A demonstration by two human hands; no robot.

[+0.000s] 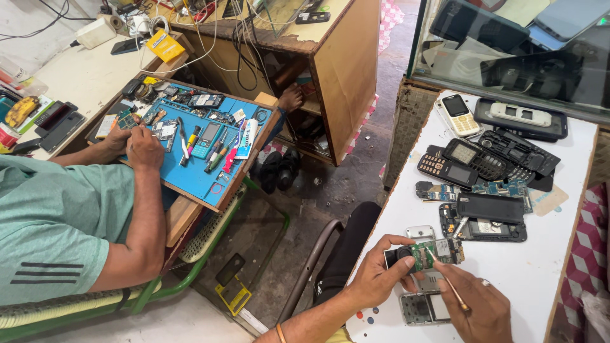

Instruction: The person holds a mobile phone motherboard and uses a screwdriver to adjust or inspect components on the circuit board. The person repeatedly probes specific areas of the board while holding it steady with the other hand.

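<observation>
The left hand (375,276) pinches a bare green circuit board (435,252); the right hand (473,305) pinches a thin tool (448,282) on it, the phone shell (422,308) lying open on the counter (540,267), not yet reassembled.

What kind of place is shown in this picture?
Most likely a small mobile phone repair shop: opened keypad phones on a white table, a circuit board in the left hand, a co-worker's blue repair mat.

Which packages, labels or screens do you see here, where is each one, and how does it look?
Yellow box: far left bench, flat, yellow with dark print.
Cream phone: white table's far edge, upright rectangle, dark screen, pale keys.
Black keypad phone: white table, lying flat, small grey screen.
Teal phone: blue mat, grey screen.
Circuit board: held in the left hand, green; right hand holds a thin tool.
</observation>
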